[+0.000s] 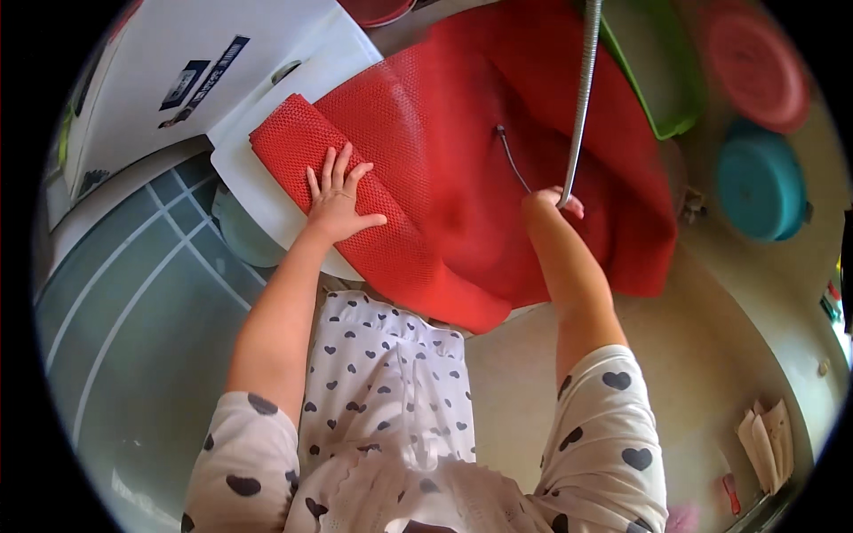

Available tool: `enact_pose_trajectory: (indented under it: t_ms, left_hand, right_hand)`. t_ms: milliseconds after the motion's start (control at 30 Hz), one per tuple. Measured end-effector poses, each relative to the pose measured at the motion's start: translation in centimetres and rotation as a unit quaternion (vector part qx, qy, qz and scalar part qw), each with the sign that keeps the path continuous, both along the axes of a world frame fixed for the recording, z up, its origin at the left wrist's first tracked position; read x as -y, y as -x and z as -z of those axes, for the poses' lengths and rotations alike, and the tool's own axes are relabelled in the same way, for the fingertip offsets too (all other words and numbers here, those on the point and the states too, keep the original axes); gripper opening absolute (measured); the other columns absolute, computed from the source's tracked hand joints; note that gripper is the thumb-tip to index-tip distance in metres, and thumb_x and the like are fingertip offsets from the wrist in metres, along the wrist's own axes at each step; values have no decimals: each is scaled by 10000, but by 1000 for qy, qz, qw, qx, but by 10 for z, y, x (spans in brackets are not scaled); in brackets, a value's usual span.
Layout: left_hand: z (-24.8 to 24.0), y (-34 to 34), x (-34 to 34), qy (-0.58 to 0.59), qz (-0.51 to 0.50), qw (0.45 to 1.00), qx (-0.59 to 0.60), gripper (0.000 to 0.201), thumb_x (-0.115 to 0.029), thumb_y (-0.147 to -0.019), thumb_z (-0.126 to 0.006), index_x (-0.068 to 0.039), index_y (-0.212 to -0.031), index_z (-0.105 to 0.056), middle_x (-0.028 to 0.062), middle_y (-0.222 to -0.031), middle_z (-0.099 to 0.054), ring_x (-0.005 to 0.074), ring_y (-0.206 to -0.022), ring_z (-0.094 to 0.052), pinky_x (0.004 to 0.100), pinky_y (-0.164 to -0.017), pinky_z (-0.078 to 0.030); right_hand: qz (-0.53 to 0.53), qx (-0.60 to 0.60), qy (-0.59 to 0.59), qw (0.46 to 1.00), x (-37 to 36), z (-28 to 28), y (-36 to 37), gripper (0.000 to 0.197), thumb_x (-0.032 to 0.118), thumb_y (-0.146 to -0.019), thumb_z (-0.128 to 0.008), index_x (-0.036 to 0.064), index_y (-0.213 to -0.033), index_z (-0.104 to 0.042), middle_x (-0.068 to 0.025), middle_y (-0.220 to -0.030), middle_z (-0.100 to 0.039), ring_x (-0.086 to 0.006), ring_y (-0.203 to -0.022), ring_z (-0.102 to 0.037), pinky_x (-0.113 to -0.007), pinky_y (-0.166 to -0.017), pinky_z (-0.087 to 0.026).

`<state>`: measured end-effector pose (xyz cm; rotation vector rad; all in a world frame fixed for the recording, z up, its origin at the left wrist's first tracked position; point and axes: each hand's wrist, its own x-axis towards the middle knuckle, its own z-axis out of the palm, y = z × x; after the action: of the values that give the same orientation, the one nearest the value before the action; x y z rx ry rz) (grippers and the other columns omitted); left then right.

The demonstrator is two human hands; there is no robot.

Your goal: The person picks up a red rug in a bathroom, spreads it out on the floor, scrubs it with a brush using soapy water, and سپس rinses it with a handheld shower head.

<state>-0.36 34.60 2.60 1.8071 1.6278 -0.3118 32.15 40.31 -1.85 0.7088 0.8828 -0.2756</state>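
A large red mat with a fine textured surface (pixel 382 98) is spread in front of me, folded over at its left edge and draped in loose waves to the right. My left hand (pixel 334 200) lies flat on the folded part, fingers spread. Over the mat's right half, my right hand (pixel 553 202) is closed around the lower end of a silvery flexible metal hose (pixel 582 98), which comes down from the top edge. A thin dark bent piece (pixel 513 160) reaches from that hand over the mat; its kind I cannot make out.
Under the mat's left side shows a white surface (pixel 258 191), beside a white panel with stickers (pixel 240 53). At the right are a green-rimmed tray (pixel 662 129), a pink-red basin (pixel 755 67) and a blue basin (pixel 760 182). Grey-green tiles (pixel 160 329) lie at the left.
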Motion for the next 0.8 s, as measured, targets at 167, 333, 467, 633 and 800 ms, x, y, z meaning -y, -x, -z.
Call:
enact_pose_trajectory:
  t_ms: [167,333,467,633,800]
  left_hand:
    - [-5,-2,3,-22,-5,1000,4,918,-510,-577,-732,-240,-1316,-260,80,-1465,13,316,-1345,67,578,-1033,53]
    - [-2,-13,1,-35,11,999,9,948,-517,-555,-746,-202,-1305,-259,125,-1457,22,348,-1337,83,586,-1022,64]
    - [4,-11,4,-66,28,997,-2,967,-537,-540,-744,-183,-1300,-262,150,-1450,18,366,-1333,81,586,-1017,67]
    - [11,-10,5,-96,42,994,-17,981,-560,-548,-731,-186,-1313,-244,145,-1450,26,369,-1332,86,590,-1014,57]
    - [23,-6,11,-125,53,991,-23,986,-570,-555,-726,-187,-1318,-234,141,-1449,32,362,-1331,102,601,-1004,58]
  right_hand:
    - [178,-8,-19,984,68,54,-6,432,282,-816,-535,106,-1208,-495,-107,-1110,-579,-309,-1007,-562,-525,-788,-454]
    - [334,10,-64,940,140,93,-34,463,316,-828,-513,108,-1239,-468,-105,-1125,-575,-309,-1015,-559,-527,-781,-454]
    - [424,12,-95,901,202,108,-63,488,342,-837,-496,110,-1264,-446,-103,-1137,-572,-310,-1022,-556,-528,-775,-454]
    - [429,-37,-114,895,299,109,-110,492,350,-850,-472,116,-1280,-425,-91,-1137,-577,-287,-1029,-558,-506,-777,-459]
    - [346,-141,-131,918,360,112,-152,488,352,-863,-448,124,-1292,-406,-77,-1133,-583,-257,-1036,-561,-476,-781,-466]
